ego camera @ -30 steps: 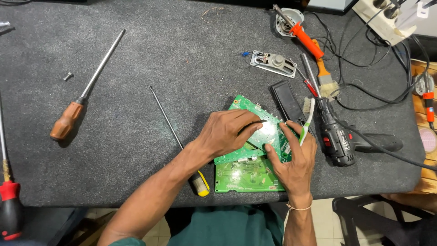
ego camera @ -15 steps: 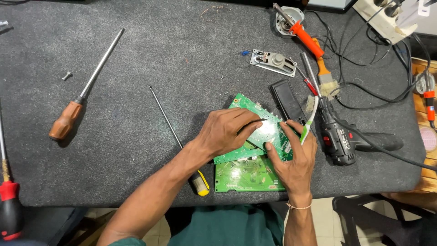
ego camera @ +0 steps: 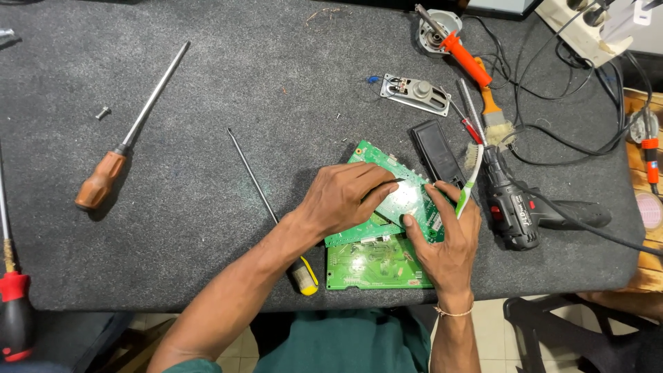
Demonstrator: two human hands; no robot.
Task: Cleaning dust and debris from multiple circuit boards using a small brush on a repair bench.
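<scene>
The left hand [ego camera: 345, 197] lies flat on top of a green circuit board [ego camera: 404, 200], with its fingers stretched out and pressing down on it. The right hand [ego camera: 445, 235] holds the same board by its right edge, thumb on top, and its fingers are also curled around the handle of a green and white toothbrush [ego camera: 468, 183] that sticks up past the board. This board is tilted and rests partly on a second green board [ego camera: 373, 266], which lies flat near the front edge of the dark grey tabletop [ego camera: 207, 83]. Just left of the boards is a thin screwdriver with a yellow and black handle [ego camera: 304, 273]; its long shaft runs up and to the left. Just behind the boards lies a flat black box [ego camera: 436, 152]. To the right of the right hand is a black power drill [ego camera: 514, 211] with a cord. Farther back are a small silver speaker [ego camera: 418, 93], a paintbrush with an orange handle [ego camera: 494, 114] and an orange soldering iron [ego camera: 463, 55]. Far to the left lies a big screwdriver with a brown handle [ego camera: 103, 179], and a small screw [ego camera: 102, 112] sits near it. A red-handled tool [ego camera: 14, 311] is at the left edge.
</scene>
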